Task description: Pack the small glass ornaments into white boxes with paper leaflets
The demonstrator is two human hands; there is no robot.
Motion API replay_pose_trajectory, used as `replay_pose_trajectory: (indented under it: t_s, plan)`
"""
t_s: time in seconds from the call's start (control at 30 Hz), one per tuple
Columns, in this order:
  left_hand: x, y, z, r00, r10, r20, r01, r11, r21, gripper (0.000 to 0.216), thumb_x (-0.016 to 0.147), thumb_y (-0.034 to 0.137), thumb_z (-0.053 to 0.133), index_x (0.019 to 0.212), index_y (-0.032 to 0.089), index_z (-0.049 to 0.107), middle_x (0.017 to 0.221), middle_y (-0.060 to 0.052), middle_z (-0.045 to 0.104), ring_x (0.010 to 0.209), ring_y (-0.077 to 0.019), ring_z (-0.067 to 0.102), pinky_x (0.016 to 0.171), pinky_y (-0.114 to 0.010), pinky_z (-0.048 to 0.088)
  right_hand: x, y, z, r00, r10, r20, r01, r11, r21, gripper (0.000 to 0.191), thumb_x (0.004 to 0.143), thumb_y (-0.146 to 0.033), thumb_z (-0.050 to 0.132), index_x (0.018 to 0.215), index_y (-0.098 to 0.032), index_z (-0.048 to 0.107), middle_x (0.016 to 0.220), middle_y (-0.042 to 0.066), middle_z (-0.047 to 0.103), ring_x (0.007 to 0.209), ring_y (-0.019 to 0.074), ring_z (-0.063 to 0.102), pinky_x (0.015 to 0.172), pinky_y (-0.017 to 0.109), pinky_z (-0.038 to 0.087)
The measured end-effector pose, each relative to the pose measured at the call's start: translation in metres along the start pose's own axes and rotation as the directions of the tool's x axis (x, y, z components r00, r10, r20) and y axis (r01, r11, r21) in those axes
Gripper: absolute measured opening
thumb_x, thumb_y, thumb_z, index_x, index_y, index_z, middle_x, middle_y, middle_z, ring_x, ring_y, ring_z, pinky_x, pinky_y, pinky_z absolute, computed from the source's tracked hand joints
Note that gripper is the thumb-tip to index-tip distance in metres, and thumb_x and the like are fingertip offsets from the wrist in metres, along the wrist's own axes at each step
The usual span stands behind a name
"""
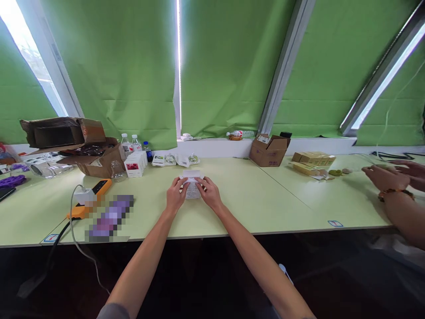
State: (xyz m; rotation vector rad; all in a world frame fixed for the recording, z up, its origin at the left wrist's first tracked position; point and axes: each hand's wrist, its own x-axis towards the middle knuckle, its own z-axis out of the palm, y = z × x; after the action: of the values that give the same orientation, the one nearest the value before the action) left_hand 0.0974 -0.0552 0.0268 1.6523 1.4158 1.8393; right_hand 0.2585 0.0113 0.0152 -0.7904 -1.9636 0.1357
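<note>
A small white box (pixel 192 186) stands on the pale green table (pixel 252 204) in front of me, its top flap lifted. My left hand (pixel 175 195) grips the box's left side, fingers curled round it. My right hand (pixel 208 192) holds the right side and the flap edge the same way. Print on the box's front shows between my thumbs but is too small to read.
Behind stand small white boxes (pixel 136 164), water bottles (pixel 130 142) and open cardboard boxes (pixel 99 161) at left, another carton (pixel 268 150) and tan packets (pixel 314 158) at right. An orange power strip (pixel 89 198) with cables lies left. Another person's hands (pixel 390 177) work at far right.
</note>
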Motion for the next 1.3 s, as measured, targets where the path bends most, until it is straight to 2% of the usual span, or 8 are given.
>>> replay_pose_trajectory:
  t_s: [0.13, 0.37, 0.63, 0.8, 1.07, 1.3]
  plan:
    - [0.000, 0.001, 0.000, 1.000, 0.001, -0.008, -0.001, 1.000, -0.005, 0.031, 0.082, 0.050, 0.062, 0.104, 0.029, 0.071, 0.117, -0.007, 0.058, 0.096, -0.0222, 0.059, 0.078, -0.032, 0.051, 0.000, 0.001, 0.001, 1.000, 0.000, -0.004, 0.001, 1.000, 0.021, 0.033, 0.095, -0.034, 0.049, 0.125, -0.031, 0.063, 0.108, 0.005, 0.063, 0.066, 0.0113, 0.061, 0.063, 0.024, 0.054]
    - [0.002, -0.008, -0.001, 0.997, 0.059, 0.051, -0.065, 0.990, 0.126, 0.034, 0.088, 0.048, 0.054, 0.112, 0.029, 0.067, 0.119, -0.008, 0.056, 0.095, -0.0212, 0.059, 0.078, -0.032, 0.052, 0.001, 0.003, 0.003, 1.000, 0.004, -0.014, -0.003, 0.999, 0.043, 0.031, 0.094, -0.033, 0.050, 0.122, -0.029, 0.064, 0.105, 0.005, 0.062, 0.066, 0.0112, 0.061, 0.062, 0.024, 0.053]
    - [0.001, -0.005, -0.001, 0.998, 0.050, 0.045, -0.055, 0.994, 0.098, 0.034, 0.087, 0.048, 0.056, 0.111, 0.029, 0.068, 0.117, -0.008, 0.056, 0.096, -0.0216, 0.060, 0.078, -0.032, 0.053, 0.002, -0.001, 0.002, 0.999, 0.002, -0.033, -0.001, 0.999, 0.040, 0.029, 0.094, -0.033, 0.051, 0.116, -0.028, 0.068, 0.100, 0.005, 0.062, 0.066, 0.0115, 0.060, 0.062, 0.024, 0.052]
    - [0.002, -0.009, 0.000, 0.993, 0.111, 0.038, -0.115, 0.979, 0.168, 0.032, 0.089, 0.047, 0.053, 0.111, 0.027, 0.067, 0.114, -0.008, 0.057, 0.093, -0.0189, 0.061, 0.074, -0.029, 0.054, 0.002, -0.002, 0.002, 0.999, 0.006, -0.037, -0.005, 1.000, 0.026, 0.028, 0.094, -0.033, 0.050, 0.114, -0.026, 0.069, 0.100, 0.006, 0.063, 0.065, 0.0107, 0.060, 0.062, 0.023, 0.051]
    - [0.001, -0.018, 0.001, 0.975, 0.210, 0.067, -0.220, 0.900, 0.376, 0.032, 0.095, 0.040, 0.045, 0.119, 0.026, 0.060, 0.119, -0.007, 0.057, 0.089, -0.0141, 0.063, 0.071, -0.026, 0.056, -0.002, -0.004, -0.002, 1.000, -0.005, 0.021, 0.006, 1.000, -0.022, 0.034, 0.095, -0.030, 0.049, 0.127, -0.028, 0.059, 0.113, 0.005, 0.062, 0.060, 0.0085, 0.059, 0.062, 0.023, 0.052]
    - [0.001, -0.021, 0.001, 0.970, 0.234, 0.060, -0.239, 0.888, 0.394, 0.030, 0.095, 0.039, 0.046, 0.116, 0.026, 0.062, 0.119, -0.006, 0.058, 0.089, -0.0138, 0.064, 0.071, -0.025, 0.057, -0.001, -0.002, 0.000, 1.000, 0.012, 0.028, -0.011, 1.000, -0.027, 0.034, 0.094, -0.030, 0.048, 0.126, -0.028, 0.059, 0.114, 0.005, 0.062, 0.061, 0.0095, 0.060, 0.061, 0.024, 0.053]
